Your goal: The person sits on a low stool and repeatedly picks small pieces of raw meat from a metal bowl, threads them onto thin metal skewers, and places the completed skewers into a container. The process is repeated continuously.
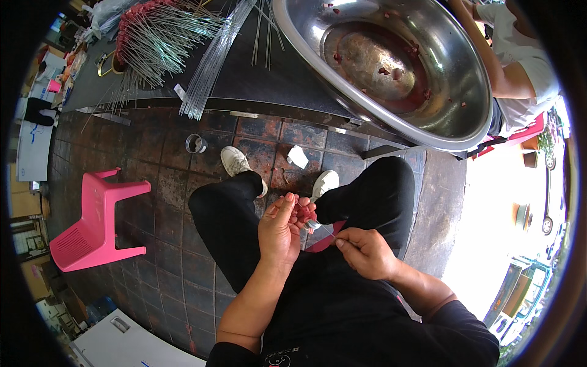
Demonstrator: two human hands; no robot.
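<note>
Small chunks of raw red meat (pixel 302 214) lie in my left hand (pixel 279 227), whose fingers curl around them. My right hand (pixel 367 252) pinches a thin metal skewer (pixel 326 229) that runs up to the meat; its far tip is hidden there. Both hands are above my lap, between my knees. On the table beyond, a large oval steel basin (pixel 376 69) holds reddish liquid and a few meat scraps. To its left lies a bundle of bare metal skewers (pixel 213 64), and further left a heap of skewers threaded with red meat (pixel 126 34).
A dark table (pixel 257 87) spans the far side. A pink plastic chair (pixel 98 220) stands at left on the tiled floor. A cup (pixel 196 143) and crumpled white paper (pixel 297 157) lie near my shoes. Another person (pixel 518 69) sits at right behind the basin. A white cabinet (pixel 124 341) is at lower left.
</note>
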